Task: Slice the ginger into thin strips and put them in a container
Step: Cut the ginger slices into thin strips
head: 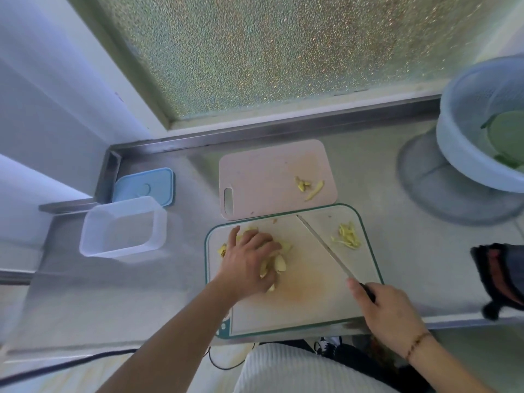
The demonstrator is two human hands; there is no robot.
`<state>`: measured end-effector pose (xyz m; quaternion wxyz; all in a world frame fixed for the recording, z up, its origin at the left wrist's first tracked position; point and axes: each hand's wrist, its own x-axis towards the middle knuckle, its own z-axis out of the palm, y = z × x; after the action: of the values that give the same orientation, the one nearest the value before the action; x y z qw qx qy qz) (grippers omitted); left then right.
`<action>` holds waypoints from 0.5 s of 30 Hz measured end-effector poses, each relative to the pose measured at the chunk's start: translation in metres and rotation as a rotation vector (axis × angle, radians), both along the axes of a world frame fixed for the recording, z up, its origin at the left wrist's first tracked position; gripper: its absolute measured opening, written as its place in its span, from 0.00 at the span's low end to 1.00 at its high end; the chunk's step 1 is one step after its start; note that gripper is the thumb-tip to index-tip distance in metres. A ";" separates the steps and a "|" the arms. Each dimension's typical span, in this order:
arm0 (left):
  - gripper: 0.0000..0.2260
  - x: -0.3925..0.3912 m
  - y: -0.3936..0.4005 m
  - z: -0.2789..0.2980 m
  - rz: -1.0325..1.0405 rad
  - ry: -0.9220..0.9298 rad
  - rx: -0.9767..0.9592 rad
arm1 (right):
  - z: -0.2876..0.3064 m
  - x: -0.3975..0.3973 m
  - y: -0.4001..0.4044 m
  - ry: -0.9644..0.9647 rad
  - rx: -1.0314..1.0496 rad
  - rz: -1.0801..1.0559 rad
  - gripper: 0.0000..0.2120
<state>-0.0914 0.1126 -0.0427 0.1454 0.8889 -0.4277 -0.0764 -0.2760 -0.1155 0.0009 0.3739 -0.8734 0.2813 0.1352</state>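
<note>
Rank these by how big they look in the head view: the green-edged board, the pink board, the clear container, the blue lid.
1. Green-edged board, largest.
2. Pink board.
3. Clear container.
4. Blue lid, smallest as seen, though the container hides part of it.
The green-edged board lies nearest the camera, which adds to its apparent size.

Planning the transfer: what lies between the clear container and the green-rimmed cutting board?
Head view: only bare steel counter between the clear plastic container and green-rimmed cutting board.

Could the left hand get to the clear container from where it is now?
Probably yes: the left hand rests on ginger pieces, and bare counter lies between it and the open clear container.
</note>
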 end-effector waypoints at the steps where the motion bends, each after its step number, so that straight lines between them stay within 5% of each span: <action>1: 0.22 0.000 -0.002 0.003 0.030 0.025 -0.022 | 0.000 0.000 0.000 -0.002 0.001 -0.005 0.28; 4: 0.24 0.000 -0.010 0.012 0.082 0.050 -0.011 | 0.001 0.000 0.001 -0.002 -0.002 -0.005 0.28; 10: 0.23 -0.003 -0.028 0.032 0.004 0.013 0.370 | -0.001 0.001 0.003 -0.013 -0.008 -0.023 0.30; 15: 0.19 -0.007 -0.030 0.033 0.002 0.057 0.381 | -0.001 0.002 0.005 0.003 -0.005 -0.025 0.30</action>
<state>-0.0988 0.0829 -0.0100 -0.0132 0.8982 -0.4005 -0.1809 -0.2738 -0.1105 -0.0002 0.3728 -0.8707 0.2929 0.1311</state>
